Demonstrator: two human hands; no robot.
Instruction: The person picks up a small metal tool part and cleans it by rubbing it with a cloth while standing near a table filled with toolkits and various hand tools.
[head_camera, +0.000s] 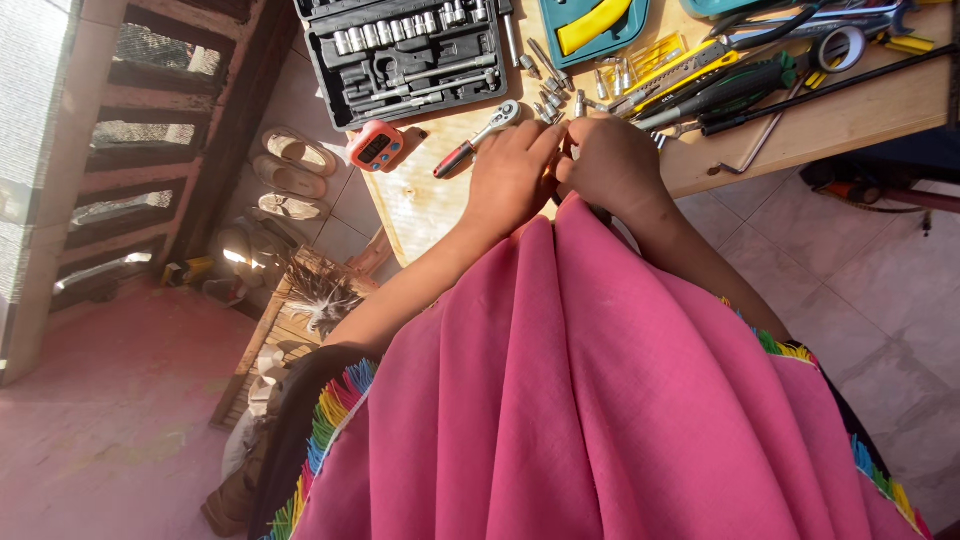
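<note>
Two hands are seen together at a wooden table (420, 200) edge, over a tiled floor (860, 270).
The left hand (512, 175) and right hand (612, 165) are curled with fingertips touching; what is held cannot be told, hidden behind the fingers.

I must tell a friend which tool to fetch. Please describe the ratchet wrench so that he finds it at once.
Start at the wooden table and the open black socket case. Just below the case, beside the left hand, lies the ratchet wrench. Unlike nearby tools, it has a round silver head and a red-and-black grip.
</note>
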